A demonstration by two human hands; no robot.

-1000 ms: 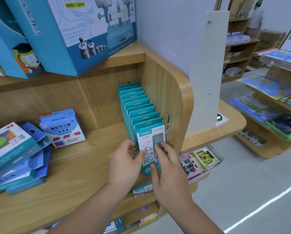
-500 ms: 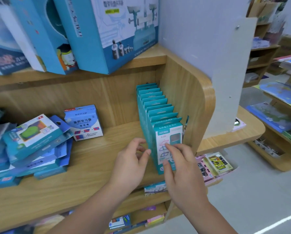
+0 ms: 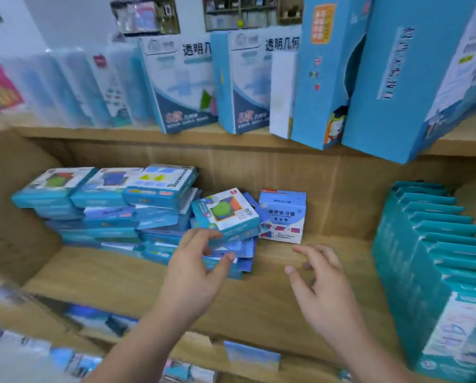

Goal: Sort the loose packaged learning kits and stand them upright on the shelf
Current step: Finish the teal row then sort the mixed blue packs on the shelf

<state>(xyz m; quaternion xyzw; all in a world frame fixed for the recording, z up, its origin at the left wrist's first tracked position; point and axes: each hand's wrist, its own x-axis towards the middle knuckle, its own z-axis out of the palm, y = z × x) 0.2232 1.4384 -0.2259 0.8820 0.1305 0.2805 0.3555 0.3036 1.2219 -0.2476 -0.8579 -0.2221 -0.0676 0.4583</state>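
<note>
At the left of the shelf (image 3: pixel 120 275), loose kits (image 3: pixel 107 211) lie stacked flat. They are blue-and-teal packets with picture fronts. The left hand (image 3: pixel 192 275), fingers spread and gripping nothing, is at the stack's right edge below a tilted kit (image 3: pixel 225 211). A small box (image 3: pixel 282 217) stands upright beside it. The right hand (image 3: pixel 322 288) hovers with fingers spread over the board. Far right, teal kits (image 3: pixel 430 258) stand upright in a row.

The shelf (image 3: pixel 120 272) is pale grained wood. Toward its left end the stacked kits (image 3: pixel 107 214) are blue and teal; the tilted kit (image 3: pixel 225 212) shows a green shape on orange. The small box (image 3: pixel 282 217) is white, blue and red. The upright row (image 3: pixel 430 244) is teal.
</note>
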